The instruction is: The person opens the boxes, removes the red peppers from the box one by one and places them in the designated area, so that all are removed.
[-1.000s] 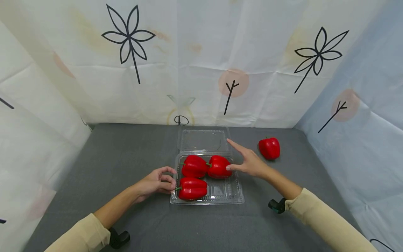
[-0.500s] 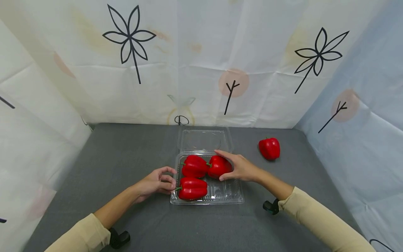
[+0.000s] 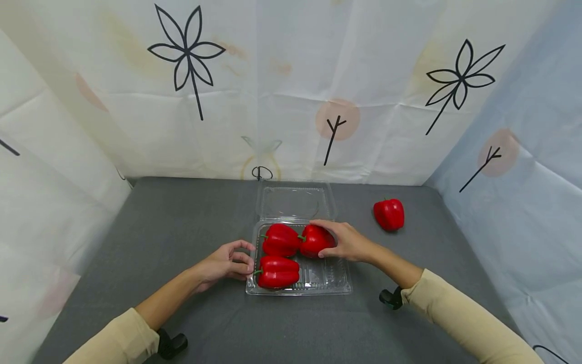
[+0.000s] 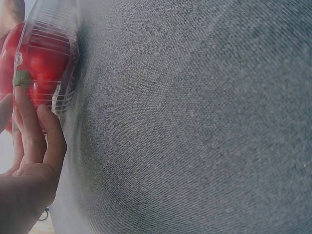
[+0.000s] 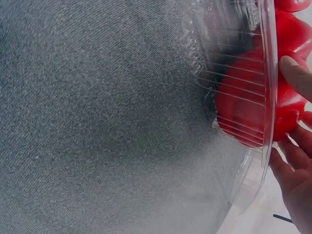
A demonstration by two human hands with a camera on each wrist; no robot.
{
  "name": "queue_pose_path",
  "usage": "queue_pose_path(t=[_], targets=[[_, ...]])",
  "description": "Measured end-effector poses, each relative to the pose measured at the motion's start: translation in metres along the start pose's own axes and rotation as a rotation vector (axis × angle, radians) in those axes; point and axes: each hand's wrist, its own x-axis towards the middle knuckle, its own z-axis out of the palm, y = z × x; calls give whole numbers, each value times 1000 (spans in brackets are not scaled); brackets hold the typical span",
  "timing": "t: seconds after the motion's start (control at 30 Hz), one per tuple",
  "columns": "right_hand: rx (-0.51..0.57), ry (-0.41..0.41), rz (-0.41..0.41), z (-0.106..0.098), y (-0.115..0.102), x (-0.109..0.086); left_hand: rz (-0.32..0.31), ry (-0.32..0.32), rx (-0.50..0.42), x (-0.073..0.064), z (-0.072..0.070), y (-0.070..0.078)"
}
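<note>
A clear plastic clamshell container (image 3: pixel 325 283) lies with its lid (image 3: pixel 293 202) folded back. Three red bell peppers sit in it: one back left (image 3: pixel 279 240), one front left (image 3: pixel 278 273) and one back right (image 3: pixel 313 242). My right hand (image 3: pixel 347 243) holds the back-right pepper, thumb on its near side and fingers over its far side. In the right wrist view, that pepper (image 5: pixel 243 102) shows through the ribbed wall. My left hand (image 3: pixel 229 263) pinches the container's left rim; in the left wrist view its fingers (image 4: pixel 31 131) lie along the outer wall.
Another red bell pepper (image 3: pixel 389 215) lies on the grey cloth-covered table (image 3: pixel 204 212), right of the container. Patterned white curtains (image 3: pixel 291 101) stand behind and on both sides. The container's front-right part has a bare ribbed floor.
My right hand has moved left from beside the back-right pepper and closed round it. Over the last half second it shifts only slightly. My left hand stays at the rim.
</note>
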Motion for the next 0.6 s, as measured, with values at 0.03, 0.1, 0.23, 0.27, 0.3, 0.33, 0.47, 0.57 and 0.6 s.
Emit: queue_pose_path(t=[0.03, 0.1, 0.23, 0.27, 0.3, 0.33, 0.47, 0.57, 0.6], targets=[[-3, -2, 0, 0, -1, 0, 0, 0, 1, 0, 0, 0], [-11, -3, -5, -1, -1, 0, -2, 1, 3, -1, 0, 1], [-27, -5, -12, -1, -2, 1, -3, 1, 4, -2, 1, 1], [-29, -5, -12, -1, -2, 1, -3, 0, 4, -2, 1, 2], [-29, -7, -10, -1, -3, 1, -2, -1, 4, -2, 1, 2], [-27, -8, -5, -1, -3, 1, -1, -1, 5, -2, 1, 2], [-16, -9, 6, -2, -4, 2, -3, -4, 3, -2, 0, 2], [-10, -6, 11, -3, -5, 2, -10, -2, -1, 0, -1, 1], [-7, -6, 12, -3, -5, 2, -13, 0, -3, 0, -1, 1]])
